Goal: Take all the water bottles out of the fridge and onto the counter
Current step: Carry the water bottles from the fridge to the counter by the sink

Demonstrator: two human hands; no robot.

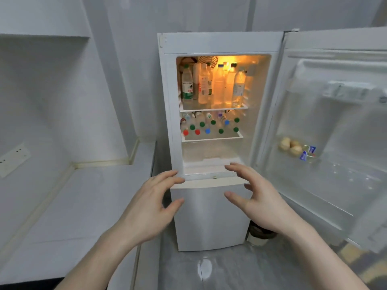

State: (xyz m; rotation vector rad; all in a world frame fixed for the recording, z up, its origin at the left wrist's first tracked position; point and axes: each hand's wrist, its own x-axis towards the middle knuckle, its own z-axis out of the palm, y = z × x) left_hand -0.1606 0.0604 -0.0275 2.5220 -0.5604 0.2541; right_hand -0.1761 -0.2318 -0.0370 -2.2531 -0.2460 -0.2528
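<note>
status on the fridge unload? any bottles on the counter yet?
Done: the fridge door is open, nothing more. In hand: nothing; the left hand and right hand hover open before the fridge. Left: all of it. Upright bottles fill the top shelf, lying bottles the second, and no bottles show on the counter.

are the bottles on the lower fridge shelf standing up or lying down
Lying down: the lower-shelf bottles show their round caps facing out.
</note>
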